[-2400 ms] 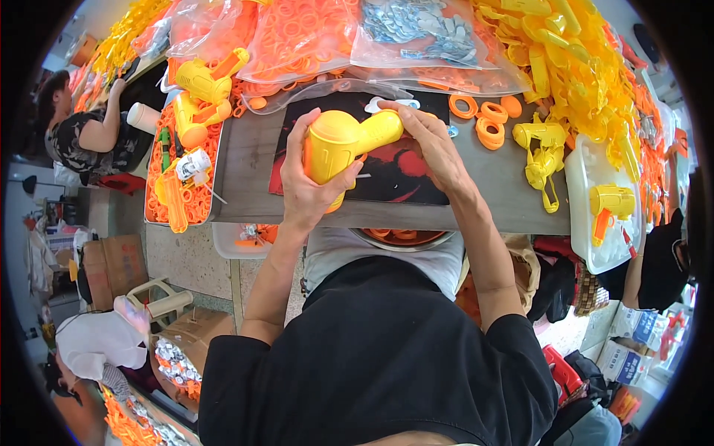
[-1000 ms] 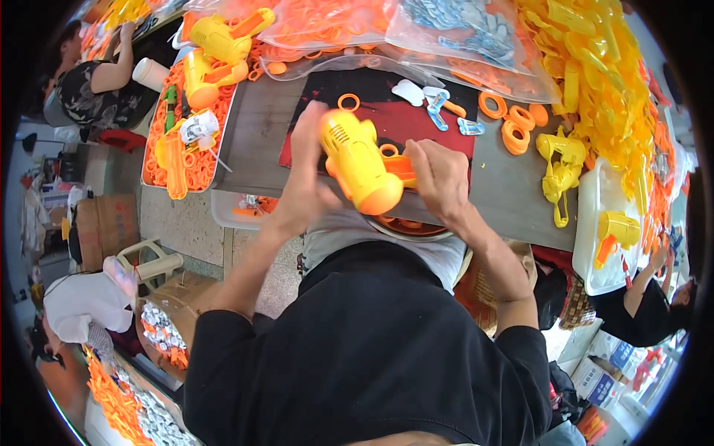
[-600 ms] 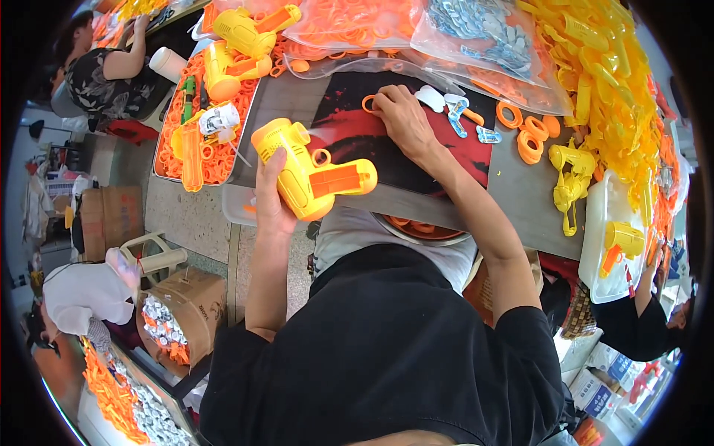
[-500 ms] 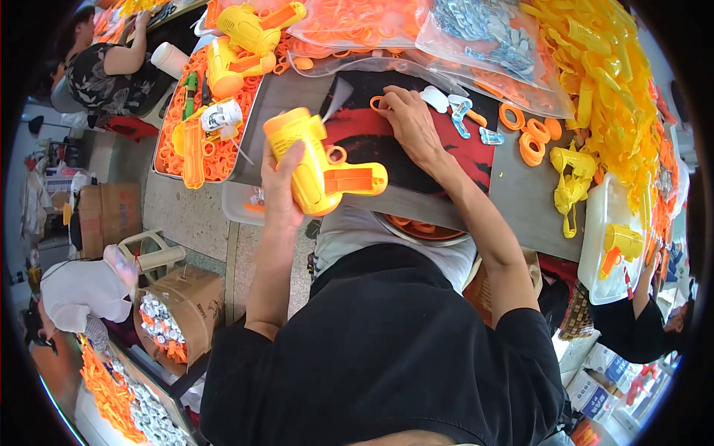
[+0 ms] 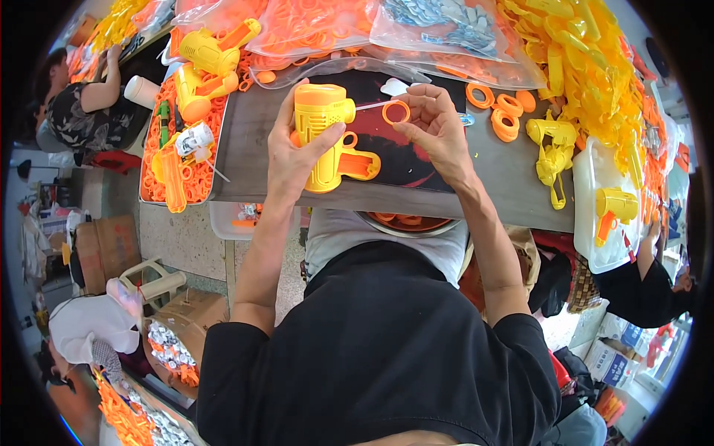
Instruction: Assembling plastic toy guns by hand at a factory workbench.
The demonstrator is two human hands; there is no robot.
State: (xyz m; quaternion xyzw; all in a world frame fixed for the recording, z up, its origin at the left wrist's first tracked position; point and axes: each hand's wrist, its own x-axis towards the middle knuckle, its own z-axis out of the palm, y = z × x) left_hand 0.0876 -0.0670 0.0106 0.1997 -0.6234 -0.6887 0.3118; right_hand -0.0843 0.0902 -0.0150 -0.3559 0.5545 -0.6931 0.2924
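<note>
My left hand [image 5: 291, 160] is wrapped round a yellow toy gun [image 5: 320, 141] with an orange end cap and an orange-lined handle, held upright over the table's near edge. Just to the right of it, my right hand [image 5: 440, 134] pinches an orange ring [image 5: 384, 114] between thumb and fingers, apart from the gun. A thin pale strip shows between gun and ring; what it belongs to I cannot tell. Under both hands lies a black and red mat [image 5: 398, 169]. A white rounded piece [image 5: 392, 87] rests on it, and my right hand partly hides a blue sticker [image 5: 467, 119].
Several orange rings [image 5: 506, 124] and a yellow toy gun [image 5: 552, 152] lie to the right. At left, a tray [image 5: 143, 175] holds orange parts and toy guns. Bags of orange parts [image 5: 312, 26] line the back. A yellow heap [image 5: 587, 67] and white bin [image 5: 584, 201] stand right.
My right hand has lifted an orange ring off the mat and brought it beside the toy gun. My left hand has turned the gun more upright and moved it slightly right.
</note>
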